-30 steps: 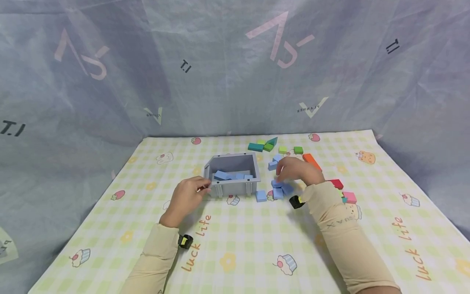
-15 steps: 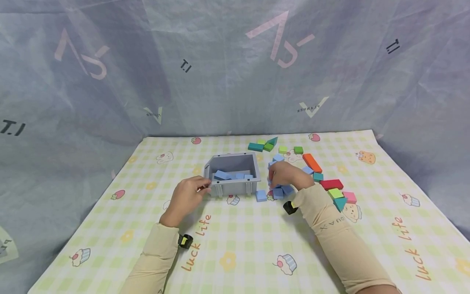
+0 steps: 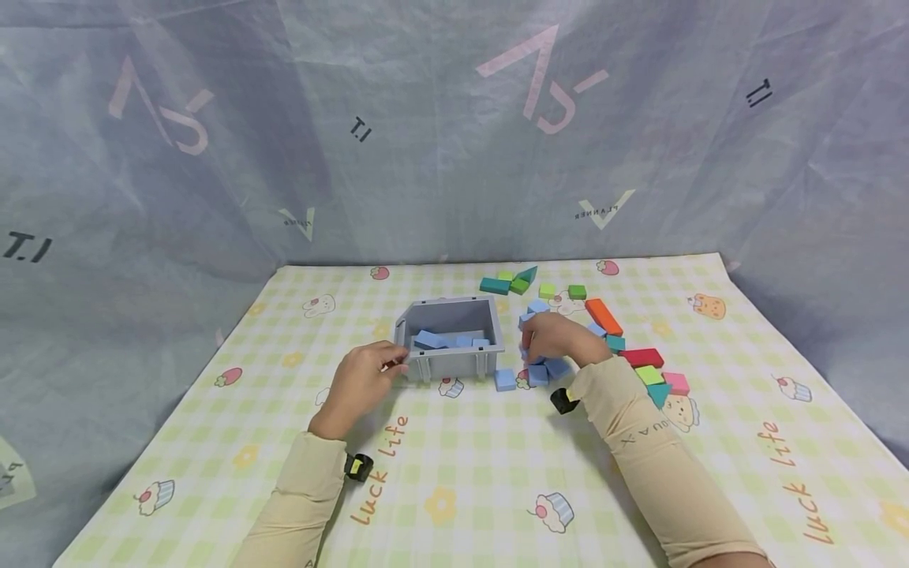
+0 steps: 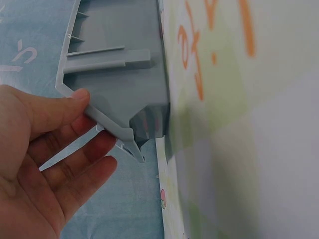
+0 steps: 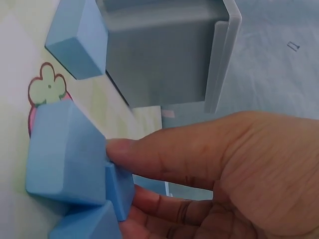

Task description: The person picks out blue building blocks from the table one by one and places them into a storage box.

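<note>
At the near left corner of a grey plastic bin (image 3: 449, 365), my left hand (image 3: 360, 384) pinches the rim between thumb and fingers; the left wrist view shows the thumb (image 4: 79, 94) on the edge. Several light blue blocks (image 3: 429, 339) lie inside the bin. My right hand (image 3: 561, 339) is down among loose blue blocks to the bin's right. In the right wrist view its thumb and fingers close around a small blue block (image 5: 118, 191), partly hidden. A larger blue block (image 5: 65, 154) stands against that one, and another blue block (image 5: 77, 42) sits beside the bin.
Behind the bin are teal (image 3: 495, 285) and green blocks (image 3: 577, 292). To the right of my right hand lie an orange block (image 3: 604, 315), a red block (image 3: 642, 357), a pink block (image 3: 678, 383) and a teal triangle (image 3: 658, 394). A checked cloth (image 3: 454, 465) covers the table.
My right hand has moved slightly left and down into the blue blocks, uncovering the teal and lime blocks at right. My left hand and the bin have stayed put.
</note>
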